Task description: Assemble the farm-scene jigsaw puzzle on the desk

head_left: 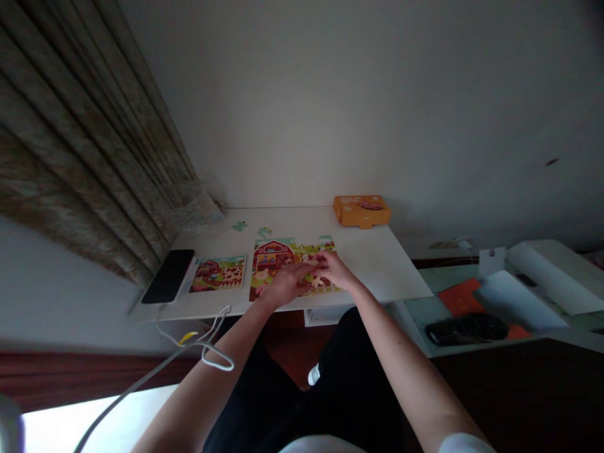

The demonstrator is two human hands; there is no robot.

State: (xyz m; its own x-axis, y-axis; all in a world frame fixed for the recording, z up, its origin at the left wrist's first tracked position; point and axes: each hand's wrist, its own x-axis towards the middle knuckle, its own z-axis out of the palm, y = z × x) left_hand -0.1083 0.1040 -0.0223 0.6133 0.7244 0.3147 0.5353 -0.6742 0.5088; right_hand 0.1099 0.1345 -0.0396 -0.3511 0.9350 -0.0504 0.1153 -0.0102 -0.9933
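Observation:
A colourful farm puzzle (274, 257) with a red barn lies on the white table. My left hand (287, 283) rests over its lower middle, palm down, fingers pointing right. My right hand (334, 269) is over the puzzle's right part, its fingertips close to those of my left hand. Whether a piece is between the right fingers is too small to tell. Two loose green pieces, one (240, 226) at the back left and another (265, 232) just behind the puzzle, lie apart from it. A smaller farm picture (218, 273) lies to the left.
A black phone (168, 277) lies at the table's left end, with a white cable (217, 346) near the front edge. An orange box (362, 211) stands at the back right. Right of the white table (382, 264) is a lower glass surface with a black object (467, 329).

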